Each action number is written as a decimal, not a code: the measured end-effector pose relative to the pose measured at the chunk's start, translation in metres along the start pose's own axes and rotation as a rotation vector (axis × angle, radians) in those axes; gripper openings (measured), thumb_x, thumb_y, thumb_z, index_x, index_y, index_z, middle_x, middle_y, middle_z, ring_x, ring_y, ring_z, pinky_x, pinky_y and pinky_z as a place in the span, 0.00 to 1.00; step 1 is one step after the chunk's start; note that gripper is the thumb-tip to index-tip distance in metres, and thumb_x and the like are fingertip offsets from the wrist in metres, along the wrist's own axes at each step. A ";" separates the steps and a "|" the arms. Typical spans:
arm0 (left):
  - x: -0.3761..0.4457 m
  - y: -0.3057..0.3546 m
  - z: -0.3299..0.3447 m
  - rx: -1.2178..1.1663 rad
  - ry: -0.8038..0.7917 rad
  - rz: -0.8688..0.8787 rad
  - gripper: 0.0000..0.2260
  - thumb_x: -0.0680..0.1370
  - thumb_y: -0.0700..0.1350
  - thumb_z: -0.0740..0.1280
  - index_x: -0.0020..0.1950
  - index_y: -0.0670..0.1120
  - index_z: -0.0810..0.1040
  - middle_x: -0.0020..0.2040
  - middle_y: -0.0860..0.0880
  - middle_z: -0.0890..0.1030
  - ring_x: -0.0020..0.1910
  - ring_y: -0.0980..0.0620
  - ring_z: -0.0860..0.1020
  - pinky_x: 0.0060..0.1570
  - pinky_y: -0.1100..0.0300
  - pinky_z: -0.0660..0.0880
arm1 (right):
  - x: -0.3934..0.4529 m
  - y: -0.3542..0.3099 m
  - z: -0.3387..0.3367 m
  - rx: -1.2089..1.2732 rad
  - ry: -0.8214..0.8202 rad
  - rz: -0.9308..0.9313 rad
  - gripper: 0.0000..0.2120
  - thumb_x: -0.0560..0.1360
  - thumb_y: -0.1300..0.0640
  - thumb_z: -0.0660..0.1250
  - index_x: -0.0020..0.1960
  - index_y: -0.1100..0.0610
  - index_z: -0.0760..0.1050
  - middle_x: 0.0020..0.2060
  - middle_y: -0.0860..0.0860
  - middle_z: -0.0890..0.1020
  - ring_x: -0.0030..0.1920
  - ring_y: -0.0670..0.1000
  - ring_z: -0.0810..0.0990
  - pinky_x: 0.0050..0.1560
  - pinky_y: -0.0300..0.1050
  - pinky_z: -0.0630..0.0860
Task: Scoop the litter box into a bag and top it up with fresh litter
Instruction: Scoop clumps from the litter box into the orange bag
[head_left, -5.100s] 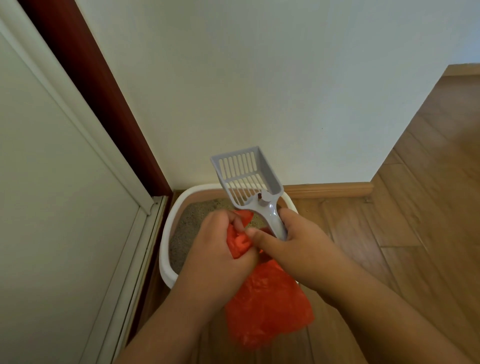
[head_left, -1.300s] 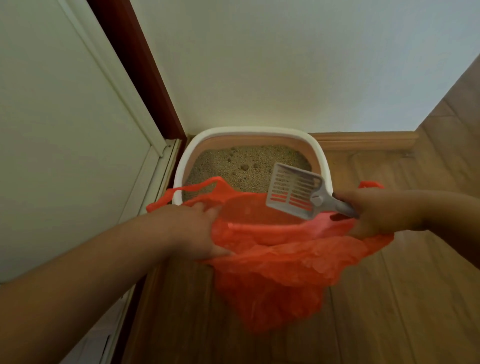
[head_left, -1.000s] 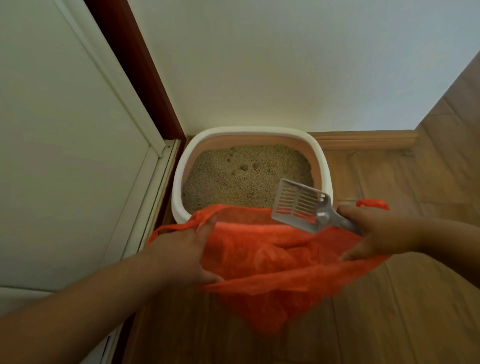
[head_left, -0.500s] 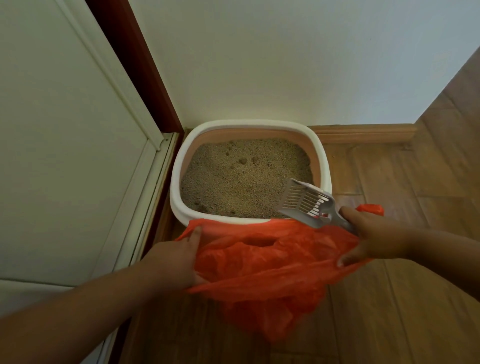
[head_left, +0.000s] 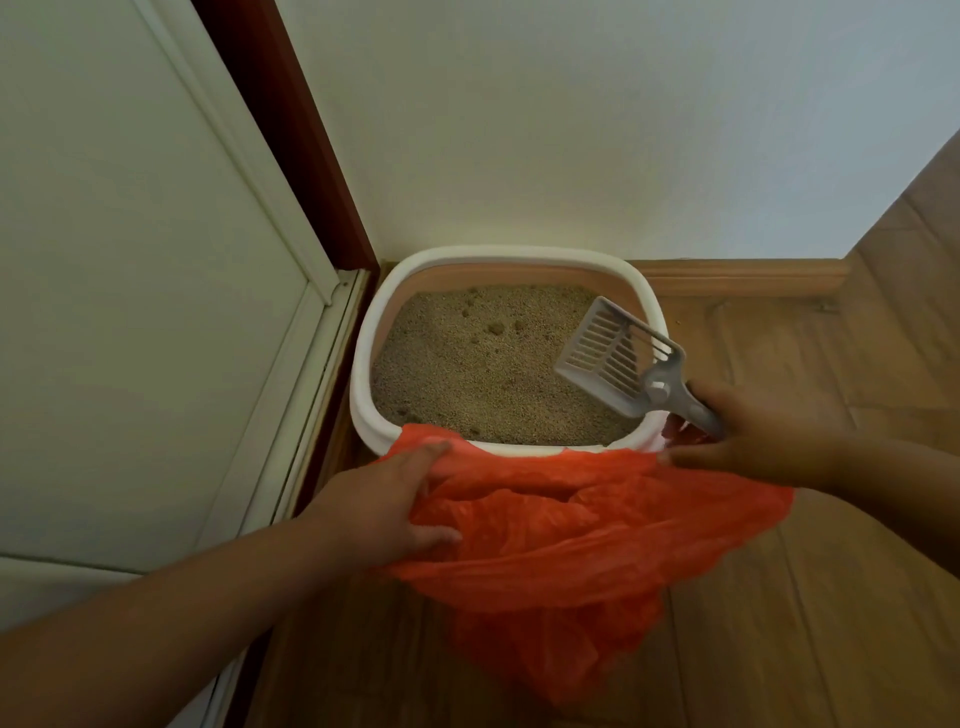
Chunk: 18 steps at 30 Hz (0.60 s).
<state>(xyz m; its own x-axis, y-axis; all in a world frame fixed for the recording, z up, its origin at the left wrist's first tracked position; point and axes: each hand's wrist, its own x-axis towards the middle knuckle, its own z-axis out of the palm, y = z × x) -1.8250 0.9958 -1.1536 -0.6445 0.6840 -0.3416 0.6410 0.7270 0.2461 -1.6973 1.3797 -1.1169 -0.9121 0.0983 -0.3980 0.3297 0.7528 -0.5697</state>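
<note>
White-rimmed oval plastic litter box (head_left: 363, 358): tan litter, several clumps. Left hand (head_left: 379, 506) grips crumpled orange plastic bag (head_left: 571, 540) at box's near rim. Right hand (head_left: 763, 431) clasps grey slotted plastic scoop (head_left: 605, 356) above box's right side and pinches bag.

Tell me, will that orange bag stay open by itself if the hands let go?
Probably not. The orange bag is thin and crinkly and sags between the left hand and right hand, so it would likely flop shut. It looks very light, so it might slide easily on the wooden floor.

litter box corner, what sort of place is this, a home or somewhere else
Most likely a room corner in a home: a cat litter box sits on wood-plank flooring against a plain wall with a wooden baseboard, beside a white door panel.
</note>
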 end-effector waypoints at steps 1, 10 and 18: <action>0.002 0.000 0.001 -0.010 0.049 0.042 0.38 0.72 0.68 0.71 0.78 0.64 0.57 0.69 0.61 0.73 0.64 0.56 0.77 0.58 0.54 0.78 | 0.002 -0.005 0.000 -0.026 0.023 0.014 0.18 0.68 0.41 0.77 0.51 0.47 0.75 0.43 0.45 0.82 0.42 0.44 0.81 0.44 0.39 0.77; 0.009 -0.011 0.008 0.131 0.105 -0.013 0.17 0.76 0.59 0.68 0.64 0.64 0.72 0.81 0.54 0.53 0.78 0.45 0.56 0.69 0.39 0.69 | 0.027 -0.030 -0.005 -0.091 0.016 0.126 0.19 0.74 0.57 0.75 0.60 0.50 0.69 0.41 0.52 0.84 0.28 0.49 0.84 0.28 0.40 0.79; 0.017 -0.027 0.021 -0.096 0.022 -0.076 0.26 0.77 0.49 0.71 0.73 0.56 0.69 0.82 0.52 0.52 0.66 0.48 0.78 0.62 0.51 0.78 | 0.065 -0.051 -0.012 -0.340 0.023 0.123 0.10 0.77 0.47 0.72 0.53 0.52 0.77 0.42 0.49 0.83 0.31 0.48 0.83 0.34 0.42 0.80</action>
<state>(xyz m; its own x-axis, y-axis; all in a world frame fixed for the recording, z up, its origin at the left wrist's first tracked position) -1.8441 0.9865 -1.1851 -0.6993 0.6273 -0.3428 0.5482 0.7783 0.3061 -1.7762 1.3560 -1.1052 -0.8772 0.2135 -0.4301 0.3412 0.9074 -0.2454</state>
